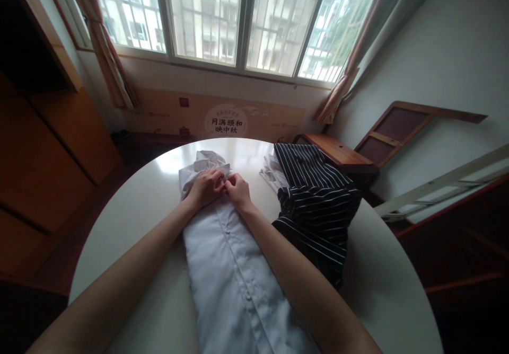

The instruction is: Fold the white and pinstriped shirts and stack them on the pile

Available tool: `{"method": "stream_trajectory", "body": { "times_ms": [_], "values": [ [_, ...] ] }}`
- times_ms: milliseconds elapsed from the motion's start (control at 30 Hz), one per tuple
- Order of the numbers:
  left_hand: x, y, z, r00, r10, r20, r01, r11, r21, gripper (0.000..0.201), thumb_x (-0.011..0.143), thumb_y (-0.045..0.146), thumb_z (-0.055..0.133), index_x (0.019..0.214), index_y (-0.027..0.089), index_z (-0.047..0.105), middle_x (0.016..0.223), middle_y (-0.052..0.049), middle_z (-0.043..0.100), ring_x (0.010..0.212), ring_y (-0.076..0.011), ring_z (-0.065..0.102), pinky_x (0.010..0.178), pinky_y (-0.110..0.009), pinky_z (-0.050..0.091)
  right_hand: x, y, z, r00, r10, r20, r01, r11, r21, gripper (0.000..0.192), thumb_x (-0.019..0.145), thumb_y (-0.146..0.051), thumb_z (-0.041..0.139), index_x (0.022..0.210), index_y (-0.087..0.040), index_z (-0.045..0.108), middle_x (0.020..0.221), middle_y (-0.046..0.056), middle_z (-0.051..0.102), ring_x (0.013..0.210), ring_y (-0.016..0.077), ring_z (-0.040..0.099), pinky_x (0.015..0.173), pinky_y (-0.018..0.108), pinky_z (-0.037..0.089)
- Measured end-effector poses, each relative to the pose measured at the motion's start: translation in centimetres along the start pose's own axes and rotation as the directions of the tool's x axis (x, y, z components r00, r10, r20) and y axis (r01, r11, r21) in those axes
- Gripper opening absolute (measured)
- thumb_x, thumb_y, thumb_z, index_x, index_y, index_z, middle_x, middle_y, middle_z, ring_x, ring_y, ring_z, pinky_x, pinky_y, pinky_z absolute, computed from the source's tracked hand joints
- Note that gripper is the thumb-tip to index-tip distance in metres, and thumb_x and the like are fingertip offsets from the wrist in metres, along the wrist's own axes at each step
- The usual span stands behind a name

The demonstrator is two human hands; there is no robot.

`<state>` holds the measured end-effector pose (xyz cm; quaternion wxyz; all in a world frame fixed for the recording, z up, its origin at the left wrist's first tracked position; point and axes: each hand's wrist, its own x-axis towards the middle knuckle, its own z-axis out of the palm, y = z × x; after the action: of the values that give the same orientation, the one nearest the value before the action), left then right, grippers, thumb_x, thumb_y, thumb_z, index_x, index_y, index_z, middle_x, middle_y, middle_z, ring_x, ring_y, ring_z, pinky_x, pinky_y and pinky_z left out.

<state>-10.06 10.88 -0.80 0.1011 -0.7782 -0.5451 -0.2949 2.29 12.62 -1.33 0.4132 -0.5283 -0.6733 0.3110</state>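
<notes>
A white button-up shirt (234, 274) lies lengthwise down the middle of a round white table (131, 211), its collar end bunched at the far side. My left hand (205, 187) and my right hand (237, 188) meet at the shirt's placket near the collar. Both pinch the fabric at a button there, fingers closed on the cloth. A row of small buttons runs down the shirt toward me between my forearms.
A black garment with thin white stripes (318, 205) is heaped on the table's right side, partly over another white cloth (272, 174). A wooden chair (338, 155) stands beyond the table's right edge. A window (238, 20) fills the far wall, a wooden cabinet (47, 147) the left.
</notes>
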Motion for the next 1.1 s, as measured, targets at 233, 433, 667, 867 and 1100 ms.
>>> {"method": "stream_trajectory", "body": {
  "times_ms": [233, 433, 667, 867, 1100],
  "values": [
    [0.01, 0.13, -0.18, 1.000, -0.008, 0.007, 0.008, 1.000, -0.015, 0.009, 0.074, 0.020, 0.046, 0.078, 0.017, 0.053, 0.079, -0.005, 0.058, 0.075, -0.0192, 0.054, 0.073, -0.031, 0.042, 0.07, 0.03, 0.02, 1.000, 0.003, 0.004, -0.003, 1.000, 0.009, 0.004, 0.070, -0.021, 0.048, 0.070, -0.019, 0.051, 0.068, 0.000, 0.058, 0.063, 0.0133, 0.055, 0.065, 0.027, 0.045],
    [0.05, 0.20, -0.18, 1.000, -0.004, -0.001, 0.004, 1.000, -0.014, 0.009, 0.073, 0.020, 0.047, 0.079, 0.017, 0.052, 0.079, -0.006, 0.058, 0.076, -0.0195, 0.054, 0.073, -0.031, 0.042, -0.04, -0.30, -0.15, 1.000, 0.006, 0.005, -0.006, 1.000, 0.012, 0.002, 0.070, -0.020, 0.048, 0.068, -0.020, 0.048, 0.066, -0.001, 0.057, 0.061, 0.0127, 0.053, 0.063, 0.025, 0.044],
    [-0.01, -0.02, 0.09, 1.000, 0.010, -0.020, -0.011, 1.000, -0.027, 0.008, 0.073, 0.019, 0.048, 0.080, 0.017, 0.052, 0.080, -0.006, 0.058, 0.077, -0.0196, 0.054, 0.074, -0.031, 0.042, -0.07, -0.55, -0.28, 1.000, 0.009, -0.020, -0.009, 1.000, -0.013, 0.006, 0.068, -0.021, 0.049, 0.065, -0.020, 0.044, 0.064, -0.002, 0.053, 0.063, 0.0132, 0.051, 0.064, 0.025, 0.042],
    [0.05, -0.38, 0.15, 1.000, 0.014, -0.003, -0.014, 0.996, -0.091, 0.008, 0.073, 0.017, 0.046, 0.078, 0.017, 0.053, 0.077, -0.005, 0.058, 0.074, -0.0180, 0.054, 0.072, -0.030, 0.043, -0.10, -0.45, -0.24, 1.000, -0.026, -0.014, 0.026, 1.000, 0.012, 0.004, 0.068, -0.020, 0.049, 0.066, -0.020, 0.046, 0.068, 0.000, 0.055, 0.066, 0.0139, 0.052, 0.067, 0.026, 0.041],
    [0.03, -0.19, -0.12, 1.000, -0.004, -0.018, 0.002, 0.989, -0.150, 0.010, 0.071, 0.014, 0.046, 0.075, 0.016, 0.055, 0.074, -0.005, 0.059, 0.070, -0.0164, 0.054, 0.068, -0.028, 0.043, -0.26, -0.69, -0.33, 0.996, -0.083, -0.044, 0.084, 0.996, 0.015, 0.008, 0.067, -0.021, 0.053, 0.063, -0.020, 0.046, 0.065, -0.001, 0.053, 0.065, 0.0132, 0.050, 0.067, 0.026, 0.041]
  ]
}}
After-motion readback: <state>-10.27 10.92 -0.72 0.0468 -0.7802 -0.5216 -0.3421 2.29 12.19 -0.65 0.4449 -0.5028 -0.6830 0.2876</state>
